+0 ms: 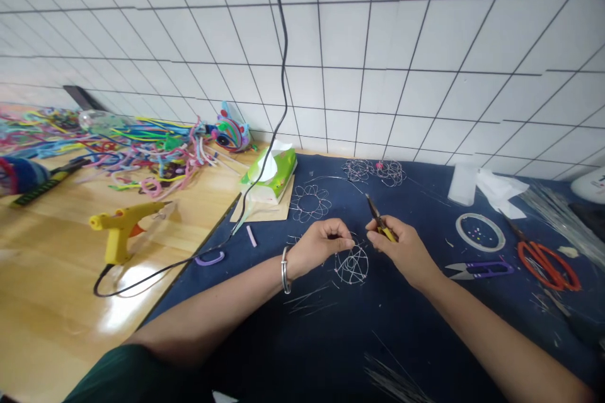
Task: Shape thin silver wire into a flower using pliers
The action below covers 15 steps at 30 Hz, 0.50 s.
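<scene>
My left hand [324, 242], with a silver bangle on its wrist, pinches the upper edge of a round wire frame [353, 266] with a star-like crossing inside. My right hand [399, 242] is wrapped round small pliers [378, 214] with yellow handles, their dark jaws pointing up and away. A thin curved wire [338, 177] runs leftward from near the jaw tips; whether the jaws grip it I cannot tell. Beyond my left hand lies a flower-shaped wire ring [311, 203]. More looped wire pieces [373, 170] rest at the back of the dark blue cloth [265, 327].
On the left stand a yellow glue gun [120, 230], a green tissue pack [271, 173] and heaped pipe cleaners [161, 141]. A black cable [284, 44] hangs in front. Purple snips [482, 269], red-handled scissors [548, 264], a white ring dish [481, 215] and wire bundles [567, 220] lie right.
</scene>
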Available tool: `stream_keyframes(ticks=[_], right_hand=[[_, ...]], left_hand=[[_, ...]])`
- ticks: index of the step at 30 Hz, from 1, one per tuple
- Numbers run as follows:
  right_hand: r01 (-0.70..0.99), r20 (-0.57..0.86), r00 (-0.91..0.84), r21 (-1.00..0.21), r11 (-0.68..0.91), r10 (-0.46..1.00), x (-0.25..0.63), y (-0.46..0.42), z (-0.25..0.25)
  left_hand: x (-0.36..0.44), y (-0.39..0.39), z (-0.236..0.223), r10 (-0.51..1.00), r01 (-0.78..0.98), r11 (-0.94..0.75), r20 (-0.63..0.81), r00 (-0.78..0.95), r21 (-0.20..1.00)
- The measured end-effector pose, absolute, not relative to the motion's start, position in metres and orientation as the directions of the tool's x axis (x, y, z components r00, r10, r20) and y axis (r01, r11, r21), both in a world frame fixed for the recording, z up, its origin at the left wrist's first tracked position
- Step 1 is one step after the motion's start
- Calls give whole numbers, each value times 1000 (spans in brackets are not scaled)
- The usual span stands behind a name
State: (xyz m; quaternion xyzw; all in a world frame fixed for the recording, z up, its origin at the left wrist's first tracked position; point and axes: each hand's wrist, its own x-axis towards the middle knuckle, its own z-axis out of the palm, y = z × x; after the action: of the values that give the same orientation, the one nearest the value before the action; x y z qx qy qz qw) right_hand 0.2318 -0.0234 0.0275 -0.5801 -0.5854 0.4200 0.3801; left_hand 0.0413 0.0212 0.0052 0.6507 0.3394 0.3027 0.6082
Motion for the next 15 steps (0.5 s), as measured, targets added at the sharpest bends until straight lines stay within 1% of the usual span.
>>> stream_keyframes(ticks=[3,6,9,11,15], right_hand=[[356,-77,52,-930,-91,996,235,-26,18],[286,-144,69,-945,-158,987,235,-28,11],[213,-190,20,-959,-190,982,231,-28,10],[178,-214,-46,-963,-203,976,226,-26,12],[185,-222,-112,-962,-199,969,219,-20,12]], left_hand=[[41,23,3,835,73,-24,-21,550,997],[41,25,-1,858,89,-28,-22,513,996],[42,27,-4,861,88,-25,-24,509,996],[43,27,-6,866,83,-18,-26,499,996],[42,26,-8,877,68,14,-44,479,998]])
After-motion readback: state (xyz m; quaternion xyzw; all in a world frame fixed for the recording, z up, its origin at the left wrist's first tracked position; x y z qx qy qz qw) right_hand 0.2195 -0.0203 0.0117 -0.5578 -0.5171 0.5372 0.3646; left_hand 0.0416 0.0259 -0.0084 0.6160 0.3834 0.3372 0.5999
